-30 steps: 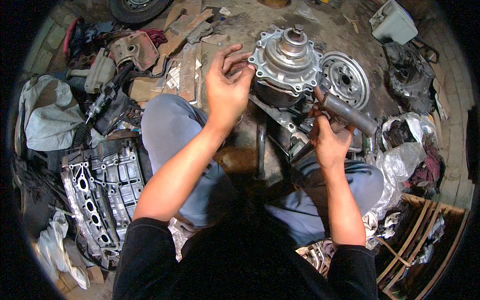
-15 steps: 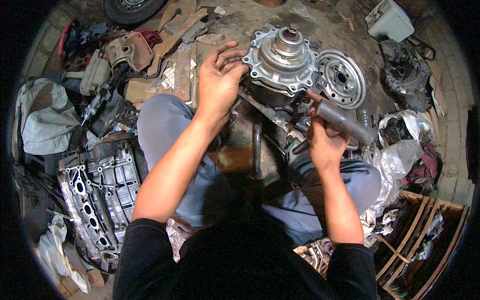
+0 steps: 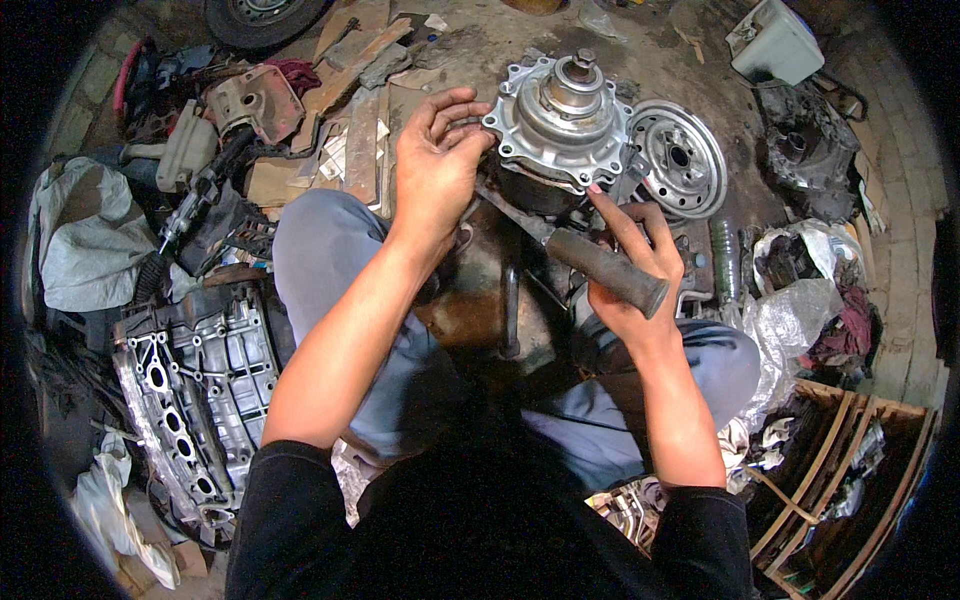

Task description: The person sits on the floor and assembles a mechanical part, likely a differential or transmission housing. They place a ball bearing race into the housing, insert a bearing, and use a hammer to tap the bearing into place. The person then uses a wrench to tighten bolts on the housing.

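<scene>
A round silver metal housing (image 3: 560,125) with a lobed, bolt-holed flange and a central shaft topped by a bolt stands upright in front of me. My left hand (image 3: 440,140) has its thumb and fingertips at the flange's left edge. Below the flange the body is dark, and its base is partly hidden. My right hand (image 3: 640,265) holds a thick dark cylinder (image 3: 605,270) slanting across the palm and thumb. Its index finger stretches up to the flange's near lower edge. Whether the cylinder has a handle behind the hand, I cannot tell.
A silver wheel rim (image 3: 680,155) lies just right of the housing. At my left sits a ribbed metal engine part (image 3: 200,390); a wooden crate (image 3: 850,480) stands lower right. Plastic bags (image 3: 95,235), boards (image 3: 345,80) and a white container (image 3: 777,42) lie around.
My right hand has turned, and the dark cylinder has swung left and slightly down. The right index finger now points up at the flange's edge. The left hand stays nearly still.
</scene>
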The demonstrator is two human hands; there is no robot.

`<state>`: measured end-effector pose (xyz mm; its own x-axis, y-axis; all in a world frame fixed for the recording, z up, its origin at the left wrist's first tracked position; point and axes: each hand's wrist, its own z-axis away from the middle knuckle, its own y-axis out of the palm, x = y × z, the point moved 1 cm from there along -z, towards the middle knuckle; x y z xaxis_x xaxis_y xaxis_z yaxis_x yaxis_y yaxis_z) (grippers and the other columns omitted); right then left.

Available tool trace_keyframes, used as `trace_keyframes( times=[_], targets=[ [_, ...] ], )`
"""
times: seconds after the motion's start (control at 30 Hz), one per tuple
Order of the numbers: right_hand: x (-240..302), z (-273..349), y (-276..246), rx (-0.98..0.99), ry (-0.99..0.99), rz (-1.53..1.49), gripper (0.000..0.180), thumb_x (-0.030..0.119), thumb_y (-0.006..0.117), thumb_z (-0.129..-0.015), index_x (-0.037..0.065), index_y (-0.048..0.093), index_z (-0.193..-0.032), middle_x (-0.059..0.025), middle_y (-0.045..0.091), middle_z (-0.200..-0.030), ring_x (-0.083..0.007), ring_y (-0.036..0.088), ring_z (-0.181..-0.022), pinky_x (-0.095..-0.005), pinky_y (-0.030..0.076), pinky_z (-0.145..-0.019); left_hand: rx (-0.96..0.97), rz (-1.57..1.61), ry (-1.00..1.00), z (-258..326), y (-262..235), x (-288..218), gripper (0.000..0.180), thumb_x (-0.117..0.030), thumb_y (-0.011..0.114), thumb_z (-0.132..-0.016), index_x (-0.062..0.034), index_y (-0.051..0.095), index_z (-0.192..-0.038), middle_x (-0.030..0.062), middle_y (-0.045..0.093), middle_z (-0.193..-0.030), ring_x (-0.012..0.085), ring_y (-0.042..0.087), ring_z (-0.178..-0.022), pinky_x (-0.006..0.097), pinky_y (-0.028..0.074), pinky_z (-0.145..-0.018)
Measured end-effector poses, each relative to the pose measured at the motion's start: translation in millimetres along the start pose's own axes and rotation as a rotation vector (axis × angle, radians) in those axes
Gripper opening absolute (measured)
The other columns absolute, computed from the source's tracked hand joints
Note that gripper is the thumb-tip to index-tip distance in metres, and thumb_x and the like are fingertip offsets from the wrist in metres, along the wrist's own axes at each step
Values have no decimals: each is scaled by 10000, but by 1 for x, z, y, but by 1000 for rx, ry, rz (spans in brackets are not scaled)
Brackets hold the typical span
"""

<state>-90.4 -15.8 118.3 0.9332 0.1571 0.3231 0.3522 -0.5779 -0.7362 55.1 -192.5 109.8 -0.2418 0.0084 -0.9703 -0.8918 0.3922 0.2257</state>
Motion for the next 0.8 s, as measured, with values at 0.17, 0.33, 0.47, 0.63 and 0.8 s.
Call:
trace_keyframes(
  times=[0.17,0.33,0.47,0.63,0.8],
  targets=[
    [10,1,-4,67,231,-109,552,-32,643,-702,78,674,-1242,-134,649,-1009,-266,600,-786,-383,537,-711,-13,-3,34,-1,-1,6,456,65,629,-823,61,521,-1266,149,643,-1167,171,627,-1008,284,514,-903],
    [7,6,-3,115,208,-30,628,116,721,-717,134,620,-1337,-143,587,-1004,-279,635,-758,-396,553,-663,-35,-48,73,-1,-2,7,432,54,642,-828,60,531,-1245,147,652,-1143,177,625,-1012,295,509,-912],
    [7,8,-3,131,185,-19,690,342,790,-750,196,581,-1391,-193,588,-1143,-372,690,-809,-442,578,-656,-50,-13,116,1,3,7,402,56,657,-826,54,544,-1212,149,661,-1117,187,625,-1023,303,504,-923],
    [9,2,1,90,81,36,431,-5,669,-692,106,735,-1103,-81,649,-1165,-239,604,-734,-366,539,-680,-51,-3,139,-1,2,13,382,65,656,-826,40,553,-1192,149,663,-1107,195,627,-1036,306,501,-929],
    [14,-8,-3,-11,-61,95,390,-13,643,-715,94,733,-1080,-85,679,-1079,-245,599,-733,-353,519,-662,-55,17,138,-2,2,14,371,79,636,-820,34,562,-1181,147,664,-1105,197,629,-1039,309,498,-930]
  ],
)
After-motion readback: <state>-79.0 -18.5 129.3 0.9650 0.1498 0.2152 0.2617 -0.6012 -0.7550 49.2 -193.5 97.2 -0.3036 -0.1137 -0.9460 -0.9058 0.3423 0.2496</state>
